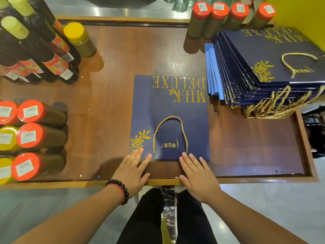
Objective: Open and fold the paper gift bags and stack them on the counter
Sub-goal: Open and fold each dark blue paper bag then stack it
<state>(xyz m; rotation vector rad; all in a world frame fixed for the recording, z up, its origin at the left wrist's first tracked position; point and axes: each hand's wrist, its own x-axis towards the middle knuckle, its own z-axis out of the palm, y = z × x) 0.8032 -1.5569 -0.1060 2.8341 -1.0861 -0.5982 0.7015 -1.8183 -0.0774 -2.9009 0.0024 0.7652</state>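
Item one: navy paper gift bag [169,118], lying flat on the desk [114,103] in front of me, gold "MILK DELUXE" lettering at its far end, a gold flower sprig at its near left corner. Its gold rope handle [170,133] lies looped on the top face, ends toward me.

My left hand [134,170] rests flat, fingers straight and spread, fingertips on the bag's near left corner beside the flower print; it grips nothing. A dark bead bracelet [118,188] with a red band sits on that wrist.

My right hand [197,175] rests flat likewise, fingers straight, fingertips on the bag's near edge just right of the handle; it grips nothing.

Item two: stack of flat navy bags [260,67], same print, at the desk's far right, fanned so the edges show, rope handles hanging off the near side.

Item three: dark bottles [35,50] with red labels, far left.

Item four: red-capped jars [33,136], near left, lying on their sides, some yellow-capped.

Item five: a row of red-capped jars [228,16] standing along the far edge, beyond the stack.
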